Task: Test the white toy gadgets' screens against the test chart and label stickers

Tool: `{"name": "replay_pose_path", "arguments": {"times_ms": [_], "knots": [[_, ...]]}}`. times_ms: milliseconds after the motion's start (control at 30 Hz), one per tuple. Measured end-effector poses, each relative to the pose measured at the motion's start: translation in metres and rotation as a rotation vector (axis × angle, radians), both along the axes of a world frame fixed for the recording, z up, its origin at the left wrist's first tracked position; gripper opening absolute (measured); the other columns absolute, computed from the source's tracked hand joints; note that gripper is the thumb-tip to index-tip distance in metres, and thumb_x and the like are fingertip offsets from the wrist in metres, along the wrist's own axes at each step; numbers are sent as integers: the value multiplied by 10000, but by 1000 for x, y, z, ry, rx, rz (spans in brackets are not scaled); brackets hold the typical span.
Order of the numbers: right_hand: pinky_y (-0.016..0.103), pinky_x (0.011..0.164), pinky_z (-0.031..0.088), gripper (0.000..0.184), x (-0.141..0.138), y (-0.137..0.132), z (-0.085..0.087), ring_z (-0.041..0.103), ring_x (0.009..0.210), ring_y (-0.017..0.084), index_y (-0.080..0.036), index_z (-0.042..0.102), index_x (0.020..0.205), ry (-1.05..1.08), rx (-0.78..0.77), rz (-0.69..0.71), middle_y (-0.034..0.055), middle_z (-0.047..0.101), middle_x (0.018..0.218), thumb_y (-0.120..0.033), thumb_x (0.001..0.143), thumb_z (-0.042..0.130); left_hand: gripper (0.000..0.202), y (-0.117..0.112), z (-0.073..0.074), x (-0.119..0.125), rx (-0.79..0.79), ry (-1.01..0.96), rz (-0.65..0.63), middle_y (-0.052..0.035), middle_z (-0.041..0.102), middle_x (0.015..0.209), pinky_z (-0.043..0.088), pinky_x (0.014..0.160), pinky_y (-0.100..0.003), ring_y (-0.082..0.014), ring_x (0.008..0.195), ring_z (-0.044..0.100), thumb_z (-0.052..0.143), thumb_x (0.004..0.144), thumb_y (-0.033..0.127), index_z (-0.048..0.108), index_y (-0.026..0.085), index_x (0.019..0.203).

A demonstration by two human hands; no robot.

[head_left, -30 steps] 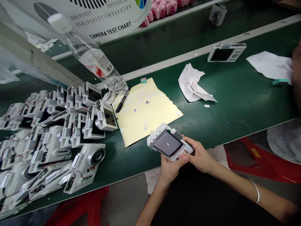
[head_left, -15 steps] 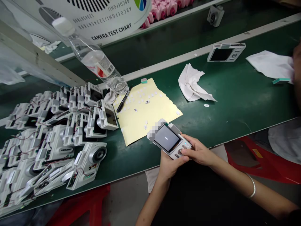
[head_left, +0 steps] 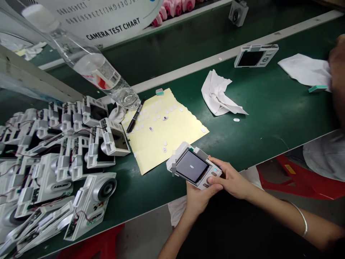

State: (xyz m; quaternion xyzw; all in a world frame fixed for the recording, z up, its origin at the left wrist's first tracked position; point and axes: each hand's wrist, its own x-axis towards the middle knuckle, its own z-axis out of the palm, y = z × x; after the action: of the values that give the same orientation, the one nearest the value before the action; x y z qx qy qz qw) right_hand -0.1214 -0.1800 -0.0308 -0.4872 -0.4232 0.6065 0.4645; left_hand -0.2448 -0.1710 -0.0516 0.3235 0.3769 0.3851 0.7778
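Between my two hands is a white digital camera, tilted with its back toward me. Its screen is lit grey with small white text in the middle, and a blue light glows by the buttons. My left hand is closed round the lower edge, thumb along the bottom corner. My right hand grips the right end, its thumb on the round button pad. Just beyond the camera lies a sheet of yellow paper dotted with small white stickers, and a black marker rests on its left side.
Rows of partly opened white cameras with exposed wires crowd the left. A plastic bottle stands behind the paper. A crumpled white cloth and another camera lie farther right. At the right edge is another person's hand.
The view has shifted slightly, so the bench things appear moved left. Both hands keep hold of the camera, whose screen still shows the grey display.
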Motion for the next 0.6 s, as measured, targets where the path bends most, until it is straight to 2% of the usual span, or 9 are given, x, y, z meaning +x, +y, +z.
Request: {"name": "replay_pose_path", "arguments": {"times_ms": [133,267,367,467,600], "knots": [[265,715,473,324,-4,3,7,547,795,162,-198,596,1027,14,-63,-10,24,586,880,-291,717,624,515,2,2,-1,-41,-53,-22,-74,670,1039,500,896,-325,-215,962,628,803,585,286,615,182,1052],[233,649,450,310,-7,5,9,524,711,133,-183,589,969,55,-71,-53,10,576,818,-337,709,659,422,4,4,-2,-33,-64,-24,-65,691,941,527,835,-316,-200,870,649,783,613,311,641,167,983],[243,647,447,311,-6,7,6,523,700,136,-180,575,952,78,-86,-42,5,564,783,-353,708,661,465,5,3,0,-9,-32,-7,-75,690,946,530,840,-352,-221,877,648,778,613,350,634,164,1014],[253,664,446,303,0,10,2,532,720,141,-179,568,964,106,-81,31,7,567,798,-320,707,647,480,6,1,2,45,-8,2,-75,682,975,520,863,-363,-230,909,640,776,617,353,623,176,1037],[271,690,450,401,6,11,-2,540,749,148,-170,527,1057,72,-58,83,23,575,856,-268,684,637,653,9,2,2,91,-80,-21,-85,660,1047,511,883,-396,-260,969,622,805,566,361,556,200,1147]]}}
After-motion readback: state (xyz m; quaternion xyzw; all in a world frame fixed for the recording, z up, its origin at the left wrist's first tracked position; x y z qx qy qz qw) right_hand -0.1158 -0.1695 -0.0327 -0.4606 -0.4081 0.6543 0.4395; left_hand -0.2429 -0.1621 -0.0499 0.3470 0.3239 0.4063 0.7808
